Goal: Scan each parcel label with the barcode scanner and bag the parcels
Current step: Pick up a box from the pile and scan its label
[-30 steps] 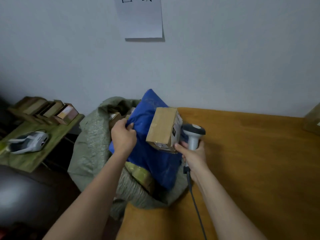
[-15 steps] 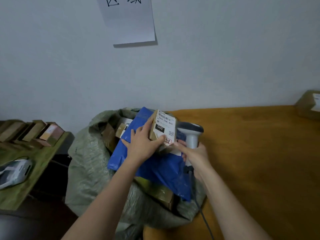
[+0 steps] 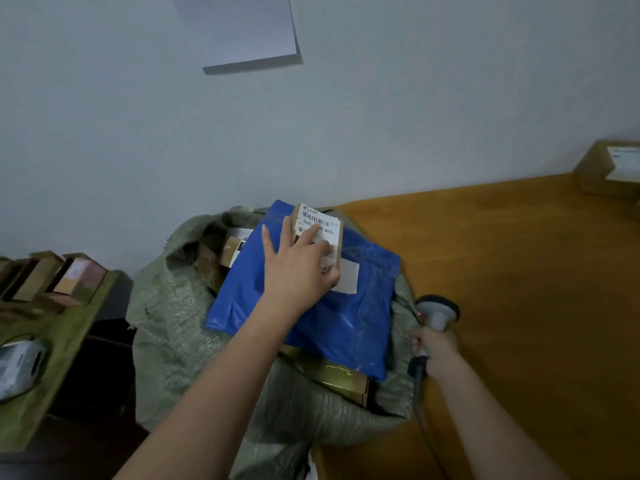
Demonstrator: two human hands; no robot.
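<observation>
At far left I count about four small boxes [image 3: 52, 278] standing in a row on a green shelf [image 3: 52, 344]. One grey woven sack [image 3: 173, 327] gapes beside the orange table [image 3: 519, 289], holding several cartons and one blue mailer [image 3: 311, 327]. My left hand [image 3: 298, 265] lies flat, fingers straight, on the labelled box [image 3: 320, 233] atop the mailer. My right hand [image 3: 434, 351] grips the barcode scanner [image 3: 437, 311] at the table's left edge. One parcel [image 3: 609, 171] sits far right, open tabletop between.
</observation>
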